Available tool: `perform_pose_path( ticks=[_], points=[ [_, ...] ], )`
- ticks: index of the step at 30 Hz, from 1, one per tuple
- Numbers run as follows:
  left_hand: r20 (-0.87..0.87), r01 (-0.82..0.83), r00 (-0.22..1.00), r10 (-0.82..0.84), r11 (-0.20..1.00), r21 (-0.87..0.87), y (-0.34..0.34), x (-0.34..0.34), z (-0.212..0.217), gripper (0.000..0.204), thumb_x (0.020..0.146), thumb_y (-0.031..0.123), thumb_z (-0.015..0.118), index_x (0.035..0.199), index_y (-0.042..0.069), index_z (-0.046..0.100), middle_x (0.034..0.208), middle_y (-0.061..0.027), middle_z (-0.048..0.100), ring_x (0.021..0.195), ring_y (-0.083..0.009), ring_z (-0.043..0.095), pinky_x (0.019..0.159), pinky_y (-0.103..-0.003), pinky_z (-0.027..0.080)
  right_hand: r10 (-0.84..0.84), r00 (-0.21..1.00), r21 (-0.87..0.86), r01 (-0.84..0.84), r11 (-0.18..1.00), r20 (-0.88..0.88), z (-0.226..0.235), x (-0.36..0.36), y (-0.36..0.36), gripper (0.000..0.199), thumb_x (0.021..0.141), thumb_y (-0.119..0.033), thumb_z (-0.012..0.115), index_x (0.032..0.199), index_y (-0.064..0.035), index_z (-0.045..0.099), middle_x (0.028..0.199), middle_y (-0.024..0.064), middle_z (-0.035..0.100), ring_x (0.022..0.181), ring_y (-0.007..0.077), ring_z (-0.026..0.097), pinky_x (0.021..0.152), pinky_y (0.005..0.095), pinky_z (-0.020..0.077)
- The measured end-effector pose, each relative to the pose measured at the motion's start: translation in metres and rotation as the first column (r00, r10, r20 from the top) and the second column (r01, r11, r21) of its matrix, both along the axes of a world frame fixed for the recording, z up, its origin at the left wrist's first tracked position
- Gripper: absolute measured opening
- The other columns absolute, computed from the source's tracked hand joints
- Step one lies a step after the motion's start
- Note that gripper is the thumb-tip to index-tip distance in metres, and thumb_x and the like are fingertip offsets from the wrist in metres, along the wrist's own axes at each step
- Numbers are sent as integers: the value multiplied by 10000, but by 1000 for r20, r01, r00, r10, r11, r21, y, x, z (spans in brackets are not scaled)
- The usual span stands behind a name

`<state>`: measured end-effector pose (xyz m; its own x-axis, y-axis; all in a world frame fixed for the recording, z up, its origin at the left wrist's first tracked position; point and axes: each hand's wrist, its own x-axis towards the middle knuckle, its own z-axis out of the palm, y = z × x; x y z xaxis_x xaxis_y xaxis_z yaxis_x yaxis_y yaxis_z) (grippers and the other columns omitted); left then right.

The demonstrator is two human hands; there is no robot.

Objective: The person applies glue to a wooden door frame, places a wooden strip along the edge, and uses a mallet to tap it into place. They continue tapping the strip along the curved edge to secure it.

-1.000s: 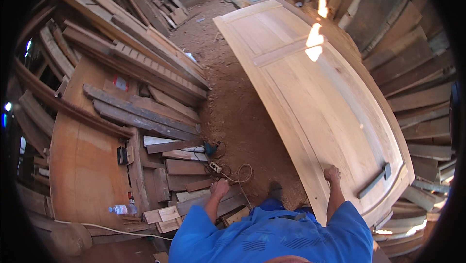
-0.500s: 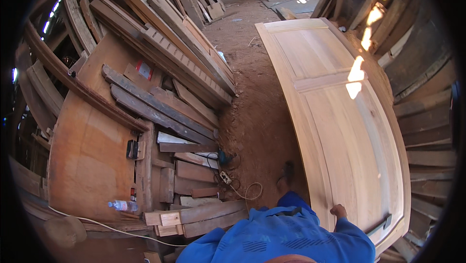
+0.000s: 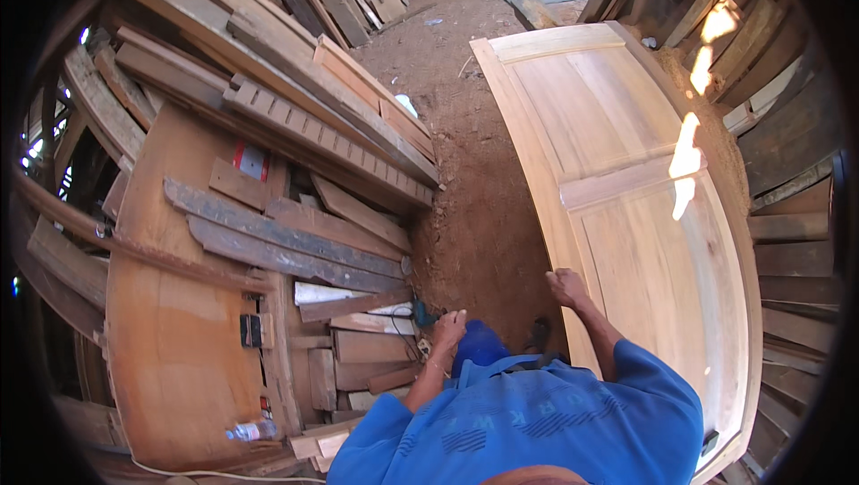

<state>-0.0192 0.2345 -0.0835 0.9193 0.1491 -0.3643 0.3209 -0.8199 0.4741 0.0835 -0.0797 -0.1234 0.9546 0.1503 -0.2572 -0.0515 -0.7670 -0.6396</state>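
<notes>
A long pale wooden panelled door (image 3: 658,261) lies on my right, with raised rails and a patch of sunlight across it. By its near-left edge is my right hand (image 3: 567,288), closed in a loose fist; whether it touches the edge I cannot tell. My left hand (image 3: 450,327) hangs in front of my body at waist height, fingers curled, nearest the stacked boards on the left. Nothing shows sticking out of either fist. Low on the door, next to my right sleeve, a small dark object (image 3: 710,441) is partly covered.
To the left, planks (image 3: 295,225) are piled beside an orange-brown wooden sheet (image 3: 179,342) bearing a clear bottle (image 3: 252,431) and a small black box (image 3: 251,331). A teal object (image 3: 423,312) and a cable lie by the dirt floor (image 3: 483,216). More boards (image 3: 792,261) line the right.
My left hand has come into sight in front of me. The right hand has moved from over the door's lower part to its left edge. The view has shifted forward.
</notes>
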Motion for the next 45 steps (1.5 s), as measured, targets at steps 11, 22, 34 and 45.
perform_pose_path(
  ticks=[11, 22, 34, 45],
  points=[
    [24, 123, 968, -250, 386, -914, 14, 190, -23, 414, 894, 112, 566, 1289, 5, 504, 1211, -75, 579, 1127, -167, 533, 988, -318, 417, 327, 914, 542, -154, 826, -239, 39, 136, 125, 488, 880, -478, 605, 917, 6, 649, 793, 93, 655, 749, 183, 616, 644, 336, 483],
    [-150, -108, 889, -432, 120, -987, 60, 427, 52, 493, 922, 249, 526, 1365, 40, 473, 1306, -37, 540, 1222, -157, 476, 996, -317, 358, 229, 906, 884, 246, 397, -355, 66, 334, 154, 220, 926, -230, 630, 986, -19, 620, 857, 35, 671, 730, 91, 616, 628, 215, 490],
    [136, 740, 660, -739, 606, -291, 69, 603, 81, 601, 848, 400, 624, 1392, 197, 469, 1448, -280, 331, 1322, -478, 317, 1099, -487, 292, 243, 827, 796, 341, 500, -506, 70, 506, 155, 157, 923, -202, 623, 923, -44, 626, 811, 37, 673, 679, 96, 611, 618, 235, 498],
    [143, 512, 858, -493, 841, -173, 125, 754, 113, 653, 837, 387, 645, 1407, 134, 451, 1474, -241, 309, 1349, -419, 305, 1120, -428, 264, 511, 828, 757, -175, 629, -232, 89, 731, 230, 207, 932, -203, 583, 862, -11, 616, 772, 19, 617, 714, 104, 565, 657, 263, 469]
  ],
)
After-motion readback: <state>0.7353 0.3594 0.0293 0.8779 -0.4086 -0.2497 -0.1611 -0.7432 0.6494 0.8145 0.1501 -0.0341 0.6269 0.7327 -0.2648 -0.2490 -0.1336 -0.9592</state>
